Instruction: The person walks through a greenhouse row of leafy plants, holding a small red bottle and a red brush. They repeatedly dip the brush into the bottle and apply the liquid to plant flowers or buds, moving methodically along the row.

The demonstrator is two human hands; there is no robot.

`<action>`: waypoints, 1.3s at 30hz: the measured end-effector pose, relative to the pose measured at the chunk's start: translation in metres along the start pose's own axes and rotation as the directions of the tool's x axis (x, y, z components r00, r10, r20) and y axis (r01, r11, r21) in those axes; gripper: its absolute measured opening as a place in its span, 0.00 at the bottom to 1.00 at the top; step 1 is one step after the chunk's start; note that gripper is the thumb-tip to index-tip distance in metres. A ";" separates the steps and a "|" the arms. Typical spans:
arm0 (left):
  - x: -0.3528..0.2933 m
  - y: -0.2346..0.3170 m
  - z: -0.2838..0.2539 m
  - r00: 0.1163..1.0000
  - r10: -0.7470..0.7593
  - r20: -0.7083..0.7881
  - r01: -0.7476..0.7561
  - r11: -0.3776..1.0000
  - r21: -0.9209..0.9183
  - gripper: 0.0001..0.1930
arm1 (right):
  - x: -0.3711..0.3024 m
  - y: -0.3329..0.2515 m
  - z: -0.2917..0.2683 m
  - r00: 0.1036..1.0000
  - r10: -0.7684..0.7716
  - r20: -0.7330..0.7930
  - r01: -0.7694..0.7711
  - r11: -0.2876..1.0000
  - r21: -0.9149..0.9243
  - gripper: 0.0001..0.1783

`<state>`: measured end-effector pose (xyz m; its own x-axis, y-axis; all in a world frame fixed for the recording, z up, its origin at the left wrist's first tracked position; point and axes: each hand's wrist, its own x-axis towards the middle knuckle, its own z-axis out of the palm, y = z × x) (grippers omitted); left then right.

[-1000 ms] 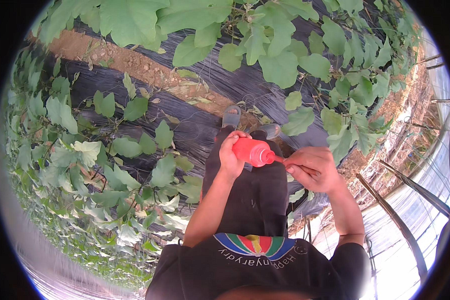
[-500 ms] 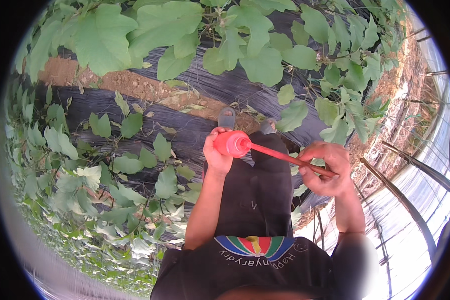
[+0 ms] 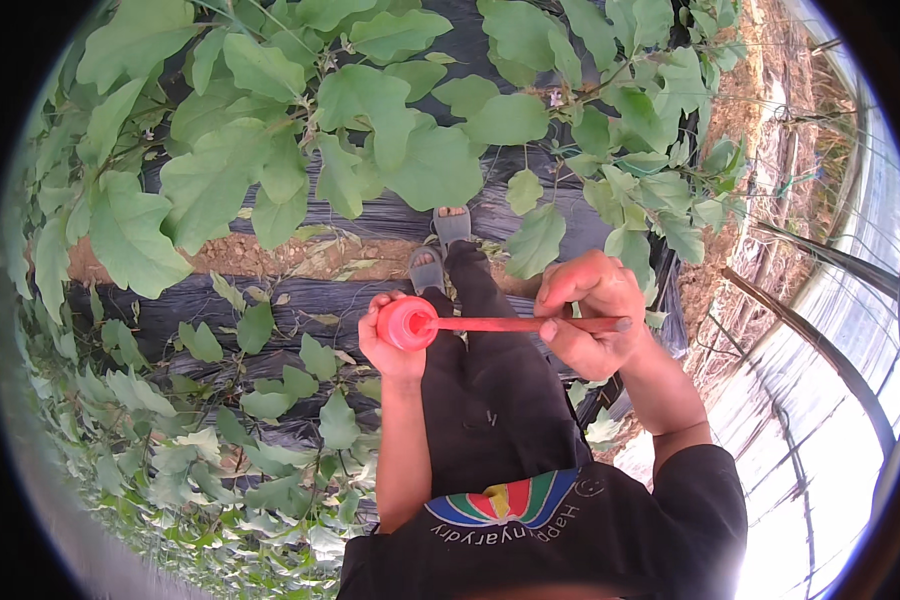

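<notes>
Red bottle (image 3: pixel 400 318) and left hand (image 3: pixel 395 362) sit further left than half a second ago; red stick (image 3: pixel 505 324) has come from a slant to nearly level. Left hand curled round the bottle, far-side fingers partly hidden. Right hand (image 3: pixel 605 295) half closed, stick between thumb and loosely bent fingers, its bare end past the palm.

Risks, my judgement: loose pinch could let the stick roll or slip; a jerk on it could tip the bottle and spill any contents, over the dark trousers (image 3: pixel 510 400) or leaves (image 3: pixel 420 165). Wet colour could drip off the shaft.

Container: bottle uncapped, mouth toward the camera, stick's far end at the opening. Red inside the neck; fill level and depth of stick cannot be told.
</notes>
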<state>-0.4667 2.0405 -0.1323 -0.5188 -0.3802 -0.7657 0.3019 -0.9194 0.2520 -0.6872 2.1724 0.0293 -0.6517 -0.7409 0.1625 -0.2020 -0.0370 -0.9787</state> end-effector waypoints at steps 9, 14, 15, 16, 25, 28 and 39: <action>0.028 -0.013 0.047 1.000 0.026 -0.016 -0.026 1.000 -0.012 0.10 | 0.028 0.021 -0.051 0.985 0.146 -0.090 -0.118 0.957 0.264 0.14; 0.038 -0.012 0.067 0.998 0.055 -0.008 -0.055 0.997 -0.061 0.11 | 0.050 0.032 -0.060 0.981 0.170 -0.094 -0.123 0.916 0.381 0.15; 0.038 -0.010 0.071 0.998 0.059 0.003 -0.058 0.995 -0.085 0.11 | 0.054 0.033 -0.058 0.978 0.181 -0.103 -0.124 0.903 0.410 0.15; 0.039 -0.007 0.075 0.998 0.062 0.002 -0.061 0.994 -0.092 0.11 | 0.058 0.031 -0.057 0.968 0.233 -0.096 -0.171 0.887 0.429 0.16; 0.040 0.009 0.080 0.985 0.170 -0.008 -0.170 0.975 -0.145 0.10 | 0.073 0.050 -0.037 0.926 0.362 -0.105 -0.226 0.756 0.614 0.14; 0.039 0.012 0.079 0.985 0.173 -0.007 -0.172 0.970 -0.170 0.12 | 0.073 0.062 -0.033 0.915 0.389 -0.109 -0.219 0.705 0.674 0.12; 0.035 0.008 0.066 0.975 0.216 0.056 -0.197 0.951 -0.238 0.14 | 0.056 0.147 -0.050 0.833 0.514 -0.203 -0.104 0.507 0.855 0.06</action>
<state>-0.5352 2.0134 -0.1182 -0.4851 -0.5751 -0.6588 0.5800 -0.7754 0.2497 -0.7900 2.1588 -0.0989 -0.7954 -0.5002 -0.3422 0.5910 -0.5151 -0.6208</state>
